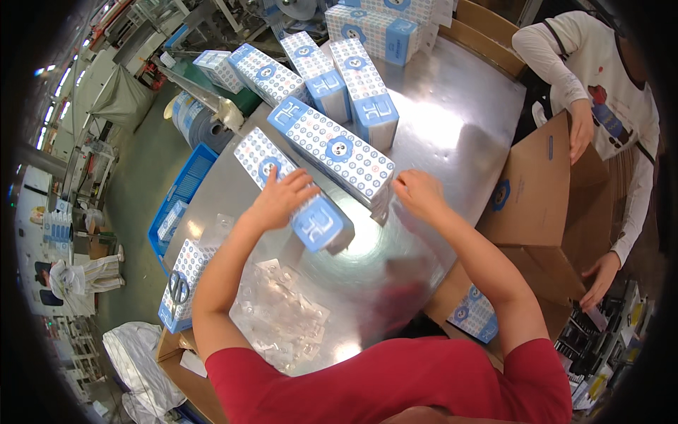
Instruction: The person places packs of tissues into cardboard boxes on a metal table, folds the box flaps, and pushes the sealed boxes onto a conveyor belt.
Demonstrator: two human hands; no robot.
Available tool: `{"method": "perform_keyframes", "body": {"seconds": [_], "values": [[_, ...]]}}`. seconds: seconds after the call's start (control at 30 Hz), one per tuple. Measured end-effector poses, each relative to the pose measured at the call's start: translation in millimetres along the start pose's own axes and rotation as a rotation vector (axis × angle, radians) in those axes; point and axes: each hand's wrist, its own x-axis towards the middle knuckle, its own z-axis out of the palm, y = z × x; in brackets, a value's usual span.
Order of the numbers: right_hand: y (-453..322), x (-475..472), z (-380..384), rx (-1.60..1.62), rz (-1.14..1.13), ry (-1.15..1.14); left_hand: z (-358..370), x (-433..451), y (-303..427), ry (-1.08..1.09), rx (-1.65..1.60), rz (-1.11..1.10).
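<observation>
My left hand (pixel 283 199) lies across a long blue-and-white patterned pack (pixel 320 220), fingers over its top and thumb towards its far part. The pack's near blue end is slightly blurred. Beside it a second patterned pack (pixel 339 148) lies slantwise, with loose clear film at its right end. Close to that end is my right hand (pixel 421 193), fingers curled; whether they pinch the film is unclear. Further back, similar packs (pixel 365 85) lie side by side on the metal table (pixel 424 148).
Clear plastic pieces (pixel 280 312) cover the table's near left. Scissors (pixel 178 288) rest on a pack by the left edge, near a blue crate (pixel 180 191). At right, a co-worker's hands (pixel 581 130) hold an open cardboard box (pixel 529 185). More packs (pixel 371 32) are stacked behind.
</observation>
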Motion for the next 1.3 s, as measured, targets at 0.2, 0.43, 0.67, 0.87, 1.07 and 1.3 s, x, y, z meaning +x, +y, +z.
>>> {"method": "perform_keyframes", "body": {"seconds": [0.2, 0.43, 0.67, 0.87, 1.07, 1.3], "values": [[-5, -11, -15, 0.000, 0.137, -0.295, -4, 36, 2, -0.035, 0.028, -0.003], [6, -101, -2, -0.147, -0.274, -0.430, -8, 47, 37, -0.054, -0.011, 0.090], [-46, -173, -65, 0.058, -1.011, -0.518, 10, 37, 47, 0.016, 0.143, 0.111], [17, -150, -92, -0.345, -0.993, -0.602, -1, 74, 63, 0.006, 0.146, 0.008], [14, -225, -180, -0.336, -0.720, 0.035, -11, 89, 78, 0.002, 0.133, -0.041], [161, -516, -292, 1.279, 0.438, 0.902, -112, 148, 234, 0.260, -1.040, 0.268]]}}
